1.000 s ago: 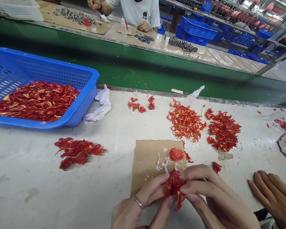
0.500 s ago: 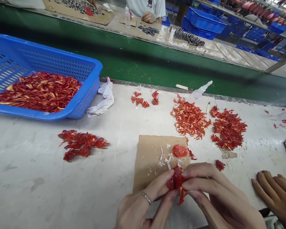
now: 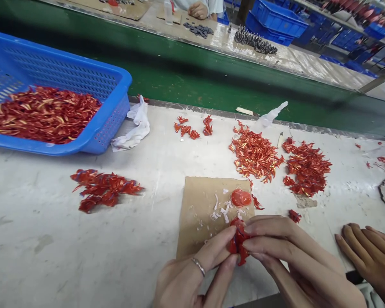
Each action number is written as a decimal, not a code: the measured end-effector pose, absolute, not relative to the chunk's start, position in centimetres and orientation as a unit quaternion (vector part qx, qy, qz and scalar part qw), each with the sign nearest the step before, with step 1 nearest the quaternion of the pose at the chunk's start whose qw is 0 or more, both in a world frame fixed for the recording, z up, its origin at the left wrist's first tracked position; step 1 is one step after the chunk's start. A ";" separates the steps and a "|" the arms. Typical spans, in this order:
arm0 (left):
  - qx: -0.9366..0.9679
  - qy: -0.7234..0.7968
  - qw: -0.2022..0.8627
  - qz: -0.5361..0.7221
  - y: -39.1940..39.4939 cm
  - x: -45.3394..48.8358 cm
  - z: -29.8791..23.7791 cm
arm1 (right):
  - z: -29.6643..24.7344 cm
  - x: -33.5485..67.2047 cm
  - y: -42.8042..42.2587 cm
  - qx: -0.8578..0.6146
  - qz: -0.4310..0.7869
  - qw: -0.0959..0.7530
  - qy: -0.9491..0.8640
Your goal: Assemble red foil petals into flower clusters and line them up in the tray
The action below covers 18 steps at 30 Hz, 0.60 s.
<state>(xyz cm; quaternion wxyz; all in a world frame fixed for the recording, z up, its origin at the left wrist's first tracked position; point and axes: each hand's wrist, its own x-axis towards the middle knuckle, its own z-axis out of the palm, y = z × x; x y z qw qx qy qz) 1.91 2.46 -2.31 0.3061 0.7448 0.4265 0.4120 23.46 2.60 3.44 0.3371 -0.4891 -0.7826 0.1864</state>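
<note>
While the left hand (image 3: pixel 192 273) and right hand (image 3: pixel 295 252) pinch the red piece (image 3: pixel 238 241) from opposite sides at the near right part of the cardboard (image 3: pixel 195 209), its long axis runs roughly near-to-far, neither hand being nearer.

A small, glossy red piece (image 3: pixel 238 240) with touches of bluish purple is sitting pinched between the fingers (image 3: pixel 220 240) of the left hand (image 3: pixel 182 276) and right hand (image 3: pixel 303 261), at five o'clock in the view. Its narrow lower end is hanging toward six o'clock.
</note>
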 end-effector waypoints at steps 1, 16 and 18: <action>0.744 0.429 0.305 0.411 2.5 1.9 -2.3 | 3.3 23.6 2.5 -0.496 0.184 0.333 -0.781; 0.729 0.437 0.327 0.413 1.9 2.0 -2.2 | 2.5 25.1 1.8 -0.510 0.159 0.276 -0.799; 0.728 0.439 0.322 0.416 2.1 1.8 -2.1 | 2.6 24.9 1.8 -0.516 0.157 0.268 -0.798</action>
